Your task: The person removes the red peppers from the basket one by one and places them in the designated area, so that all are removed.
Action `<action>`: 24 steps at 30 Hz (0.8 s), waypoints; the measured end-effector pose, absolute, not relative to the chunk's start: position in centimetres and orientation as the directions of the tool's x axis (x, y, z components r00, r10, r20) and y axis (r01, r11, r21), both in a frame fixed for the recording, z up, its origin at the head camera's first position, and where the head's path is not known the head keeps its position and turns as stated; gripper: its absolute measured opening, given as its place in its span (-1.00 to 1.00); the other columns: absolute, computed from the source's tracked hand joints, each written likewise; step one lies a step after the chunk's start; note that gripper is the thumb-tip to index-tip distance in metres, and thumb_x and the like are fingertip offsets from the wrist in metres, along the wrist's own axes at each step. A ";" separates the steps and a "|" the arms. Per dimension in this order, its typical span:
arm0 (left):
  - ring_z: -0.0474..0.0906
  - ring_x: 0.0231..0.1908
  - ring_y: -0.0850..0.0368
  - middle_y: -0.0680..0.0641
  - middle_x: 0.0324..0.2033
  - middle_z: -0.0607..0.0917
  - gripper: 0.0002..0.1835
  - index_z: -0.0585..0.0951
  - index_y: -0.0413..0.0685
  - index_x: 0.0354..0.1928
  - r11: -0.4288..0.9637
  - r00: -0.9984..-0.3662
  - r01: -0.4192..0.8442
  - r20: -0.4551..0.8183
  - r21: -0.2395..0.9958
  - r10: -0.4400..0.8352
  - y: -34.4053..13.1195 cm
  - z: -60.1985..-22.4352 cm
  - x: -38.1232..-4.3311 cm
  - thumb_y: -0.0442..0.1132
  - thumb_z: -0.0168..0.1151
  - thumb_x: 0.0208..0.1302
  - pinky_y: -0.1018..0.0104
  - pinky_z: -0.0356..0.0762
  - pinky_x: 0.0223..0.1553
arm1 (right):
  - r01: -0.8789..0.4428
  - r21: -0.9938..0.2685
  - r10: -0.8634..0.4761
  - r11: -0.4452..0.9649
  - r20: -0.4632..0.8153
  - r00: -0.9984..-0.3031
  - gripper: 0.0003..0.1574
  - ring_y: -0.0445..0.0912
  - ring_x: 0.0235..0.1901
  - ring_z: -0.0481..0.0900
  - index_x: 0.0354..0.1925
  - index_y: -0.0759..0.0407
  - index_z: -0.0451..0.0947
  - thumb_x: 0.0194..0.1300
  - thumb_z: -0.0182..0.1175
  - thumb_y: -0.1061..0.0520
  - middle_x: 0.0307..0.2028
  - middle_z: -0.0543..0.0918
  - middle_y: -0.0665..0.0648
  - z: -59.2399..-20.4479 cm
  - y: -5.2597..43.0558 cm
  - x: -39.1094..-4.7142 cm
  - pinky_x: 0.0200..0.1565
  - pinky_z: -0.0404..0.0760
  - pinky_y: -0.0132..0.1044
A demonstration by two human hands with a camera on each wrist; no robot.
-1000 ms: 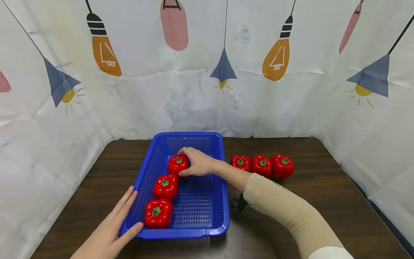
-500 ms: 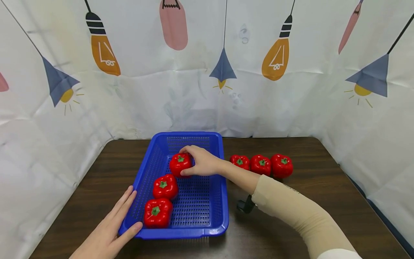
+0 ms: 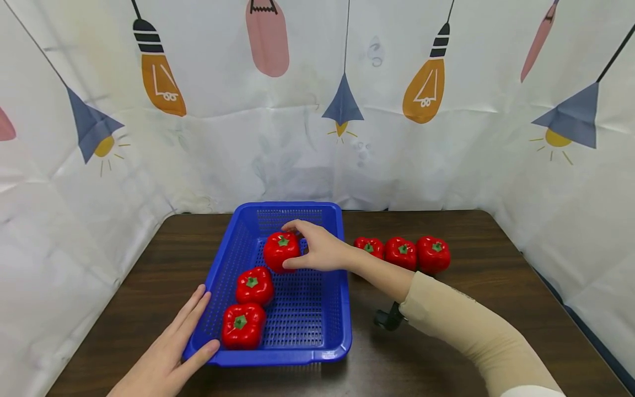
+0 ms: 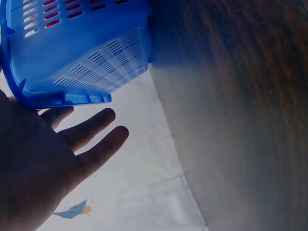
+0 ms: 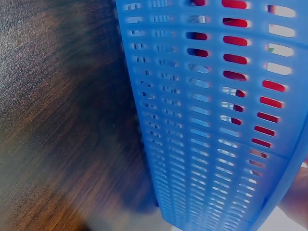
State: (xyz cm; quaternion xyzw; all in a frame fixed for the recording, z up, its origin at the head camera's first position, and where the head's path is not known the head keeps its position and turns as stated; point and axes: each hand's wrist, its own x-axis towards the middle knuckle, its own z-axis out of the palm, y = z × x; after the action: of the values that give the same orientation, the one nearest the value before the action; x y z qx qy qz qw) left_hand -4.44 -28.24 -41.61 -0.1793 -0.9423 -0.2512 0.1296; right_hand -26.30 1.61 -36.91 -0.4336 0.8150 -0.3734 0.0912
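Observation:
A blue plastic basket (image 3: 278,358) with slotted walls stands on the table, red bell peppers inside. My right hand (image 3: 324,248) reaches over its right side and grips a bell pepper (image 3: 278,252) between thumb and fingers, near the back. Two more peppers sit along the left side, a middle pepper (image 3: 254,285) and a front pepper (image 3: 243,326). With fingers straight and spread, my left hand (image 3: 166,350) rests at the basket's front left corner, thumb on the rim. The left wrist view has the left hand (image 4: 43,159) beside the basket wall (image 4: 77,53).
Right of the basket, three red bell peppers lie in a row: a left one (image 3: 368,246), a middle one (image 3: 401,253) and a right one (image 3: 433,255). The right forearm crosses in front of them. A printed white curtain (image 3: 297,160) hangs behind the dark wooden table (image 3: 446,331).
The right hand, holding the back pepper, has moved slightly right and up, away from the middle pepper. The left hand and basket have stayed in place.

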 end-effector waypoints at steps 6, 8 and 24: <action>-0.20 0.48 0.56 -0.10 0.60 0.07 -0.04 0.08 0.01 0.64 0.813 -0.907 0.392 0.326 0.429 0.266 -28.2 -41.5 -4.4 -0.13 0.41 0.33 0.80 -0.16 0.24 | -0.609 -0.735 -0.770 0.298 0.192 -0.609 -0.17 -0.12 0.15 0.51 0.37 0.12 0.35 0.27 0.43 -0.08 0.19 0.54 -0.01 -36.4 2.3 -25.9 0.00 0.68 -0.16; -0.20 0.48 0.57 -0.09 0.60 0.07 -0.04 0.08 0.02 0.64 0.815 -0.911 0.385 0.318 0.433 0.261 -28.2 -41.5 -4.4 -0.12 0.40 0.34 0.80 -0.16 0.23 | -0.600 -0.750 -0.772 0.278 0.197 -0.605 -0.19 -0.09 0.15 0.51 0.36 0.10 0.36 0.27 0.44 -0.07 0.18 0.54 -0.02 -36.3 2.5 -25.7 0.01 0.68 -0.14; -0.19 0.49 0.53 -0.12 0.60 0.08 -0.04 0.09 -0.02 0.64 0.814 -0.905 0.396 0.332 0.426 0.266 -28.3 -41.7 -4.4 -0.13 0.41 0.32 0.79 -0.17 0.25 | -0.555 -0.801 -0.750 0.224 0.221 -0.623 -0.19 -0.11 0.17 0.51 0.37 0.04 0.38 0.26 0.46 -0.04 0.25 0.50 -0.06 -35.5 4.3 -24.7 0.01 0.67 -0.21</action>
State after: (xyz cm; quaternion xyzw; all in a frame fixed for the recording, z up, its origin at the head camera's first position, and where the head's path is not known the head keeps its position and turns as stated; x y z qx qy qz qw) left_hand -4.44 -28.29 -41.70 -0.1755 -0.9434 -0.2497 0.1295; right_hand -24.66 4.32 -35.50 -0.4211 0.7752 -0.4588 0.1064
